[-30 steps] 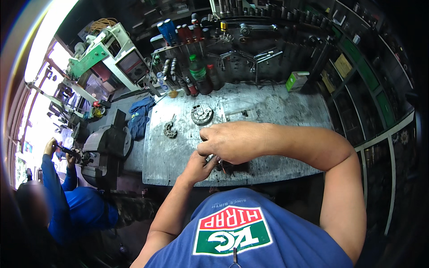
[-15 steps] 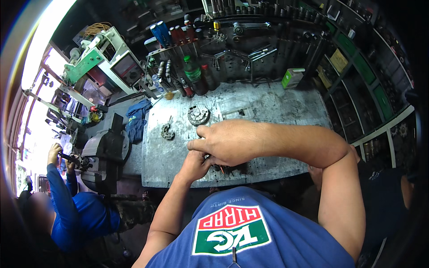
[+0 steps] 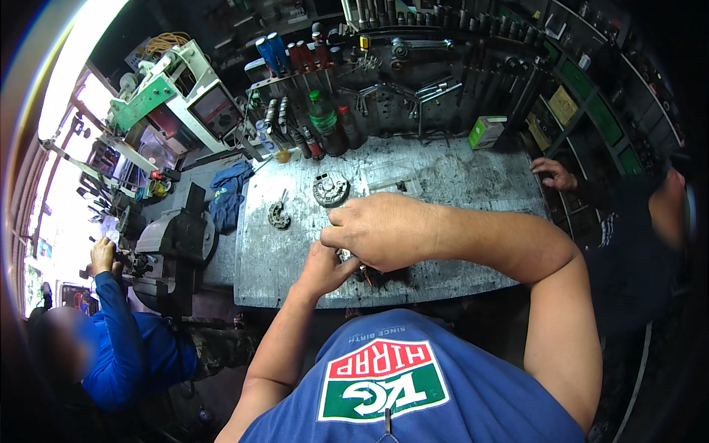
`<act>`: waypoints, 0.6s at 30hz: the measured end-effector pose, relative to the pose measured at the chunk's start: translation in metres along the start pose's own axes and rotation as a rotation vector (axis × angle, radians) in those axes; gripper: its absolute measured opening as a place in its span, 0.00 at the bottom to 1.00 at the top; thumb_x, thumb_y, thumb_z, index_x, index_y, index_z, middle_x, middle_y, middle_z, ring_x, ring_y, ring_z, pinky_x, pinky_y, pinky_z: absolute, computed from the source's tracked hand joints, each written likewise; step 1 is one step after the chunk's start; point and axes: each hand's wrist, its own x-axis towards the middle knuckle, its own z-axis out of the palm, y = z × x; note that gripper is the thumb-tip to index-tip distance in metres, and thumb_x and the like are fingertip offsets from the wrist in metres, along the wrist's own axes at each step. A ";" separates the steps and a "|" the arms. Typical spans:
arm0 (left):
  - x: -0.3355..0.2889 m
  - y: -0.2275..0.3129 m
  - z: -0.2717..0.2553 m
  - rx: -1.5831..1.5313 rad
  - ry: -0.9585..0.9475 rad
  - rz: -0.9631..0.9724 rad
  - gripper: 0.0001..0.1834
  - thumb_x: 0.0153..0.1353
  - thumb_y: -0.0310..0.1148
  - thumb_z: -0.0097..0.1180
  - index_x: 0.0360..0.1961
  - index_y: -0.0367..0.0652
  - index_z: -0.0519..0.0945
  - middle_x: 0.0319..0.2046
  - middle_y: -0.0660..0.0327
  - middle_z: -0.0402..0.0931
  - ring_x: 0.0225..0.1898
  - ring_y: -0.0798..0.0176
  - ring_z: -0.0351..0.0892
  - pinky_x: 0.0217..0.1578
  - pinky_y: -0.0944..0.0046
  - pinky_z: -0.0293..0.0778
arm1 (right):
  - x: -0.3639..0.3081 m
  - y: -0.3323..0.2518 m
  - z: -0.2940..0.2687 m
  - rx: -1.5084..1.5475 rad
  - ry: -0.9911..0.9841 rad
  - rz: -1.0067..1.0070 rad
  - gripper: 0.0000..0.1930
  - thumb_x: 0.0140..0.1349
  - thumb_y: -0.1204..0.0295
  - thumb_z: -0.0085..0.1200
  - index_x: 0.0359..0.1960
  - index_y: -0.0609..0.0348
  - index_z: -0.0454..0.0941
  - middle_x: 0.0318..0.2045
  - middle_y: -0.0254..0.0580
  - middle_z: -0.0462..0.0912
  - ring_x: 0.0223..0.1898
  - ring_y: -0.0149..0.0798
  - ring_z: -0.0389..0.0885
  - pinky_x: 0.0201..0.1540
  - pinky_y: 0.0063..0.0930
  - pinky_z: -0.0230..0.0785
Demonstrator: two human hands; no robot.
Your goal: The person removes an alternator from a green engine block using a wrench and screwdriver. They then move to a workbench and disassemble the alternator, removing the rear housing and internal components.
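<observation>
Head view: where are the two hands?
Close together over the near half of the worktop (image 3: 473, 196). The right hand (image 3: 380, 230), back upward, overlaps the left hand (image 3: 322, 272).

And their fingers?
On the right they are curled, but I cannot tell what they pinch. On the left, the thumb points in under the right hand; the other fingers are mostly covered, so I cannot tell there either.

Where is the piece being handled?
A partly hidden dark part (image 3: 368, 276) with a reddish bit shows just below the right hand, near the worktop's front edge.

What lies around?
Beyond the hands, a round metal part (image 3: 331, 190); left of that, a small curved part (image 3: 278, 215). A green-and-white box (image 3: 487, 133) stands at the back. Another person's hand (image 3: 555, 176) is at the right edge.
</observation>
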 end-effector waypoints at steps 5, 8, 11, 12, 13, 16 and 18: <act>0.004 0.008 -0.009 0.084 -0.112 -0.106 0.16 0.61 0.34 0.75 0.46 0.36 0.88 0.40 0.45 0.89 0.44 0.41 0.90 0.44 0.49 0.83 | 0.001 -0.002 -0.004 0.022 -0.226 0.253 0.19 0.61 0.66 0.67 0.50 0.64 0.83 0.42 0.53 0.88 0.42 0.56 0.92 0.46 0.48 0.86; 0.007 0.015 -0.006 0.081 -0.079 -0.009 0.15 0.62 0.33 0.72 0.46 0.35 0.86 0.40 0.44 0.89 0.45 0.38 0.89 0.45 0.47 0.83 | 0.003 0.000 -0.004 -0.027 -0.203 0.200 0.20 0.61 0.63 0.69 0.49 0.63 0.81 0.41 0.52 0.86 0.41 0.55 0.91 0.43 0.47 0.85; 0.007 0.019 -0.010 0.001 -0.093 -0.047 0.15 0.63 0.31 0.72 0.48 0.36 0.85 0.43 0.44 0.89 0.46 0.40 0.90 0.45 0.48 0.83 | -0.002 0.002 -0.002 -0.008 -0.018 0.066 0.19 0.62 0.61 0.69 0.46 0.62 0.81 0.39 0.51 0.85 0.39 0.56 0.90 0.41 0.48 0.84; 0.006 0.020 -0.012 -0.057 -0.120 -0.052 0.16 0.62 0.32 0.73 0.48 0.36 0.85 0.43 0.44 0.89 0.46 0.41 0.90 0.45 0.48 0.83 | -0.004 0.002 -0.001 -0.001 -0.020 0.077 0.18 0.63 0.61 0.68 0.46 0.62 0.81 0.39 0.51 0.85 0.38 0.56 0.90 0.40 0.48 0.84; 0.008 0.020 -0.011 -0.036 -0.134 -0.124 0.18 0.62 0.32 0.73 0.51 0.36 0.84 0.44 0.44 0.88 0.47 0.41 0.90 0.47 0.48 0.84 | -0.006 0.002 0.001 0.001 0.024 0.089 0.18 0.63 0.62 0.68 0.46 0.62 0.81 0.39 0.50 0.85 0.38 0.56 0.90 0.40 0.48 0.84; 0.006 0.022 -0.013 -0.007 -0.116 -0.112 0.20 0.63 0.32 0.73 0.54 0.36 0.83 0.43 0.44 0.88 0.47 0.39 0.90 0.48 0.49 0.84 | -0.008 0.001 0.002 -0.009 -0.098 0.221 0.17 0.62 0.64 0.68 0.47 0.62 0.81 0.41 0.51 0.84 0.41 0.56 0.90 0.42 0.47 0.84; 0.005 0.024 -0.010 0.056 -0.030 -0.013 0.21 0.63 0.31 0.72 0.54 0.36 0.83 0.41 0.45 0.88 0.46 0.39 0.89 0.48 0.49 0.84 | -0.007 0.000 0.002 0.010 -0.163 0.203 0.19 0.61 0.64 0.69 0.48 0.63 0.81 0.43 0.53 0.86 0.43 0.56 0.91 0.46 0.47 0.85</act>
